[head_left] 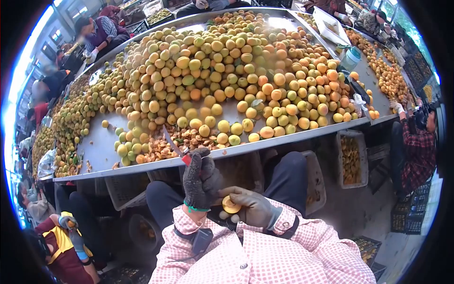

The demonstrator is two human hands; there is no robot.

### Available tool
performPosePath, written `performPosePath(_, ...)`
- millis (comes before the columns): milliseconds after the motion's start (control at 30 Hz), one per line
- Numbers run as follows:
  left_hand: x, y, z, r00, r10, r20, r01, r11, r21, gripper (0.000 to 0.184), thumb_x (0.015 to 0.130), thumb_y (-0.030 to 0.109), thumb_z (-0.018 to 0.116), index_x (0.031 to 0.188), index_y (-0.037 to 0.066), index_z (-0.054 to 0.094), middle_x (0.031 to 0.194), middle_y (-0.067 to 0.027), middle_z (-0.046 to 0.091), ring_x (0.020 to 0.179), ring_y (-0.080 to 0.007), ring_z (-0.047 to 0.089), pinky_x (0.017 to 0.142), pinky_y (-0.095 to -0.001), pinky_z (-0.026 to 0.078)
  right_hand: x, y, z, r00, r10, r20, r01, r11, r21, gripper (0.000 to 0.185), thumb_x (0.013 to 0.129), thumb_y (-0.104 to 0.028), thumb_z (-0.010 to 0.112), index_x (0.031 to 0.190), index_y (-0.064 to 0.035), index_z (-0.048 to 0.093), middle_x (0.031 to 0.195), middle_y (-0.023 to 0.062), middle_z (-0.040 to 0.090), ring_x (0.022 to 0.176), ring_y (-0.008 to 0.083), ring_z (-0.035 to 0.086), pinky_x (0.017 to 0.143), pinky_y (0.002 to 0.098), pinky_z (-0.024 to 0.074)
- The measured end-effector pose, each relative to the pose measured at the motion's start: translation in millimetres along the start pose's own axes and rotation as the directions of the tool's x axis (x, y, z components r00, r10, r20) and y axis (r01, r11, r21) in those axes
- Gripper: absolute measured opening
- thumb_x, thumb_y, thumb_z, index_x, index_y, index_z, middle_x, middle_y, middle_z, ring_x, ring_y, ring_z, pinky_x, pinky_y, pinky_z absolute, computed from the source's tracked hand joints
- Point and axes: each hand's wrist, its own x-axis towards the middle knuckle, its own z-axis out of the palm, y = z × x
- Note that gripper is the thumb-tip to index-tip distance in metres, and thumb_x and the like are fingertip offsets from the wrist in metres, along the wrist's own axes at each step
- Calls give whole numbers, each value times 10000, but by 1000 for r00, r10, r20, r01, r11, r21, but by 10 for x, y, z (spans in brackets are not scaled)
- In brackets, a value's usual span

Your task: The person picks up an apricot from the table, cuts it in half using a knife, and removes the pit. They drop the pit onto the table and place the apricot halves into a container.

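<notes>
My left hand (202,180), in a dark glove with a green cuff, is closed around the red handle of a knife (186,159), whose blade points up and away toward the table. Close beside it, my right hand (255,207), in a grey-brown glove, pinches a cut yellow-orange fruit (231,204) above my lap. Its cut face shows. Just beyond the knife, a heap of small brown-orange pieces (163,147) lies near the front edge of the metal table (101,146). Many whole yellow, green and orange fruits (189,71) are piled behind and around it.
Crates (352,158) stand under and beside the table. A jar (350,57) and a white tray (330,27) are at the back right. Other people sit around, including one in a checked shirt (418,151) at right and one in a yellow apron (61,241) at lower left.
</notes>
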Motion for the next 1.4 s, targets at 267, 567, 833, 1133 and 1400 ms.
performPosePath(267, -86, -147, -83, 968, -114, 224, 176, 943, -282, 233, 955, 294, 521, 1036, 77, 545, 618, 14, 446, 479, -104, 415, 445, -278, 337, 0, -5, 69, 983, 88, -164, -126, 962, -242, 379, 904, -211, 599, 1169, -21, 406, 1035, 148, 576, 711, 165, 629, 627, 252, 533)
performPosePath(567, -38, -160, 121, 986, 144, 82, -142, 989, -33, 392, 950, 395, 499, 1121, 44, 535, 631, 26, 377, 385, -68, 306, 350, -226, 250, -3, 88, 51, 924, -306, -229, 76, 734, -675, 254, 923, -227, 595, 1087, -55, 505, 919, 41, 576, 822, 91, 565, 621, 203, 456)
performPosePath(833, -89, -126, -40, 955, -53, 292, 62, 998, -22, 423, 957, 414, 480, 1170, 50, 521, 629, 33, 356, 396, -67, 332, 357, -225, 282, -21, 34, 74, 946, 38, -321, -152, 929, -338, 244, 932, -238, 589, 1070, -39, 563, 887, 21, 597, 832, 73, 557, 691, 224, 464)
performPosePath(1133, -113, -156, -12, 993, 48, -108, -49, 999, -12, 411, 970, 358, 467, 1269, 78, 433, 662, 35, 361, 472, -67, 328, 441, -229, 301, 22, 245, 28, 927, -267, -265, 48, 783, -620, 182, 918, -227, 611, 996, -69, 564, 827, -4, 580, 732, 86, 574, 636, 241, 474)
performPosePath(1400, -174, -223, -171, 911, 72, -406, -108, 992, -67, 308, 971, 342, 477, 1195, 137, 524, 650, 44, 354, 460, -72, 301, 430, -223, 289, 90, 284, -86, 815, -554, 172, 205, -2, -979, 290, 812, -61, 665, 1087, -63, 571, 909, 118, 600, 834, 240, 637, 681, 313, 508)
